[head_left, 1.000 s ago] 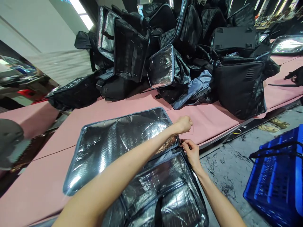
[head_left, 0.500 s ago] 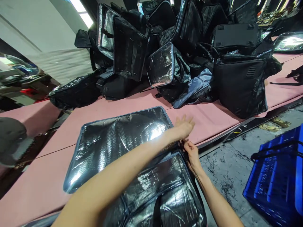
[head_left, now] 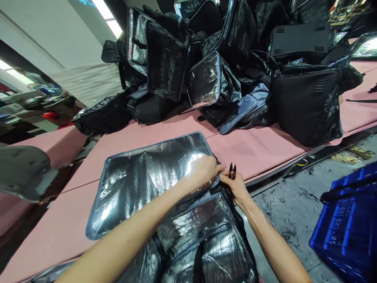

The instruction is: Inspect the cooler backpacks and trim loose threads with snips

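The bag (head_left: 194, 224) lies open, its smooth, shiny silver lid (head_left: 141, 177) flat on the pink desk (head_left: 70, 220). Crinkly silver lining (head_left: 224, 251) and a black strap (head_left: 198, 263) show inside. The left hand (head_left: 203, 169) bends its fingers at the lid's corner; I cannot tell what they pinch. Just beside, the right hand's (head_left: 238, 188) fingers grip little black snips (head_left: 232, 173), points up.

Toward eight o'clock from mid-view, the lid (head_left: 135, 181) was shiny silver with a fine dimpled pattern, edged in blue-grey trim (head_left: 153, 146); toward six, the lining (head_left: 203, 218) was crinkled silver, crossed by a black strap (head_left: 198, 263). At four o'clock the snips (head_left: 232, 171) were black, the floor (head_left: 273, 196) grey with black flecks, and the crate (head_left: 343, 224) deep blue. Toward three, the table cover (head_left: 250, 151) was pink. From eleven to two, the heaped bags (head_left: 169, 59) were black, some mottled with dark camouflage.
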Tool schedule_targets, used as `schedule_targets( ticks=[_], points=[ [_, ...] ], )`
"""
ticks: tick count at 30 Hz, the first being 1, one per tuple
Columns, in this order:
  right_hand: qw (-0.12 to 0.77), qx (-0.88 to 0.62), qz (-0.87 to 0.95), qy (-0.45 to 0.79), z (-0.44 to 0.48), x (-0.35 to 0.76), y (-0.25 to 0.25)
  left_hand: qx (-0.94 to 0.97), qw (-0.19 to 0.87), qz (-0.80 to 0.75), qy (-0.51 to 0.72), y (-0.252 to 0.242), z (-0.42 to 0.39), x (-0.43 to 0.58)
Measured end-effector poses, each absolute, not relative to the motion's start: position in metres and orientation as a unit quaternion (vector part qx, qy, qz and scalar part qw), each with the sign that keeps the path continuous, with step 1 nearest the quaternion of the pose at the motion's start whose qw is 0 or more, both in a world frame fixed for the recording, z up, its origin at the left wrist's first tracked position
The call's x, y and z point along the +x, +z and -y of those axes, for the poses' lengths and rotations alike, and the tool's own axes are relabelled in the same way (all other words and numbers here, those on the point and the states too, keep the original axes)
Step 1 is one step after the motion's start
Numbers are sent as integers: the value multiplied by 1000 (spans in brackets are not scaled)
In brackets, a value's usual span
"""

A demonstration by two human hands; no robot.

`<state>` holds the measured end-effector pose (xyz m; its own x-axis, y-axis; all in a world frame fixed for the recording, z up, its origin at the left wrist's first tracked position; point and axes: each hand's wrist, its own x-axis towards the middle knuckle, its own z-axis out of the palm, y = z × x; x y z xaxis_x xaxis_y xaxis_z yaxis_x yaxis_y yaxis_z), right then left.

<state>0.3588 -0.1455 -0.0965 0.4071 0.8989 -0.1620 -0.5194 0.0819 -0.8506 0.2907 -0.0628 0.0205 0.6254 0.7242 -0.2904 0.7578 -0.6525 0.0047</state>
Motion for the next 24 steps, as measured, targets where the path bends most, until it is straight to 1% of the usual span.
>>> schedule_targets(
  ticks=[4, 8, 12, 15, 17, 20, 24],
  points=[
    [685, -448, 196, 539, 151, 344, -95, 891, 109, -399, -187, 29, 58, 276],
    [666, -465, 211, 543, 151, 335, -97, 878, 148, -430, -148, 20, 60, 257],
    [672, -525, 262, 452, 153, 335, -107, 847, 244, -466, -74, 6, 57, 242],
    [660, -574, 309, 373, 160, 335, -117, 826, 310, -467, -54, -1, 52, 236],
    [646, -589, 340, 346, 163, 334, -120, 817, 332, -468, -50, -4, 49, 233],
    [646, -569, 351, 369, 161, 332, -119, 811, 344, -472, -41, -1, 50, 232],
    [674, -513, 347, 402, 154, 332, -113, 808, 352, -471, -36, 15, 58, 228]
  ],
)
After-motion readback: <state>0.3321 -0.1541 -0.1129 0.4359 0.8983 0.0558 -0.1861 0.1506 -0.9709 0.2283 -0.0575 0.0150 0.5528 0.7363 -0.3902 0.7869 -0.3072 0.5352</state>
